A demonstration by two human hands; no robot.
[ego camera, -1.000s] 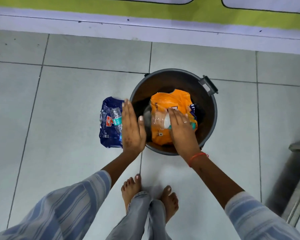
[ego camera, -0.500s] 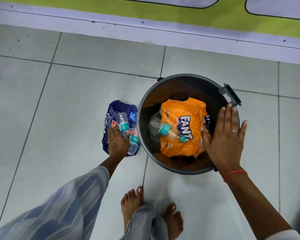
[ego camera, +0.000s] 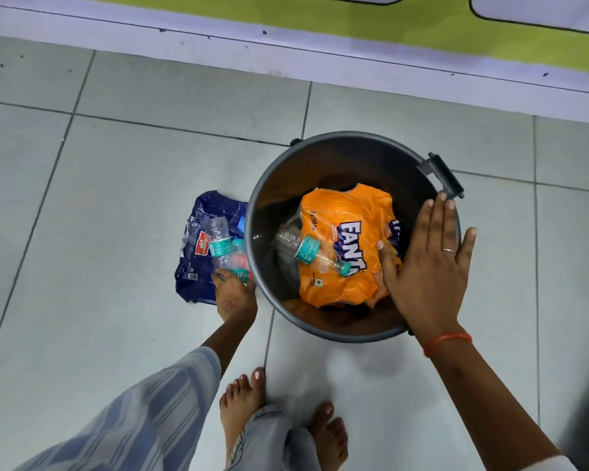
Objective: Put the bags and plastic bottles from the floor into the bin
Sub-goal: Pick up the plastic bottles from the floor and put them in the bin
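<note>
A round dark grey bin (ego camera: 269, 185) stands on the tiled floor. Inside it lie an orange Fanta bag (ego camera: 351, 212) and a clear plastic bottle (ego camera: 306, 249) with a teal label. Left of the bin, a dark blue bag (ego camera: 191, 266) lies on the floor with two clear bottles on top: one (ego camera: 218, 237) with a teal label, another (ego camera: 237, 263) lower down. My left hand (ego camera: 235, 294) is down at the lower bottle, fingers curled around its near end. My right hand (ego camera: 429, 266) hovers flat over the bin's right rim, fingers spread, holding nothing.
A white skirting strip (ego camera: 286, 59) and a green wall band run along the far side. My bare feet (ego camera: 242, 399) stand just in front of the bin. Grey floor tiles (ego camera: 82, 232) stretch to the left.
My right hand let go of the bottle in the bin and drew back to the right rim. My left hand dropped from beside the bin onto the bottles on the blue bag.
</note>
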